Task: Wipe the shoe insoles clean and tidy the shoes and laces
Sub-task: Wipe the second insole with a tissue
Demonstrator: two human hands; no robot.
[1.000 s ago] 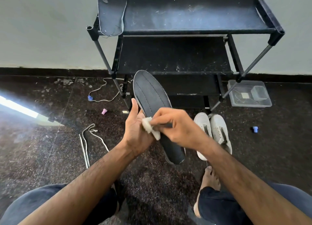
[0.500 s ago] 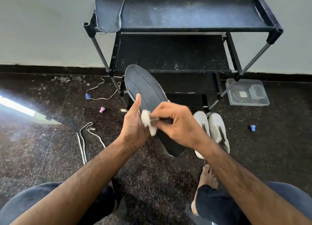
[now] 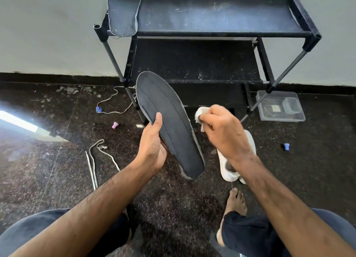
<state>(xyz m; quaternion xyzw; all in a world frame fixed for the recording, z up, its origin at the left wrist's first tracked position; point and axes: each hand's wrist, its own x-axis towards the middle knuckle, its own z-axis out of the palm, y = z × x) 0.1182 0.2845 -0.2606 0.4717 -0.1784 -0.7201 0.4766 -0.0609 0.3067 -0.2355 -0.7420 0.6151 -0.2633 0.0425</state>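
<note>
My left hand [image 3: 153,146] grips a dark grey insole [image 3: 169,121] by its left edge and holds it tilted over the floor, toe end pointing away. My right hand [image 3: 225,133] is closed on a small white cloth [image 3: 200,115] just to the right of the insole, not touching it. A second dark insole [image 3: 123,10] lies on the top left of the black shoe rack [image 3: 212,15]. A pair of white shoes [image 3: 231,168] stands on the floor under my right wrist, partly hidden. White laces [image 3: 96,160] lie loose on the floor at the left.
A clear plastic box [image 3: 281,106] sits by the rack's right leg. Another cord with a blue end [image 3: 107,106] lies near the rack's left leg. Small pink [image 3: 115,124] and blue [image 3: 286,146] caps dot the dark floor. My bare foot [image 3: 236,200] and knees are at the bottom.
My right hand has lifted the cloth off the insole and moved right. The left hand still holds the insole, now fully uncovered.
</note>
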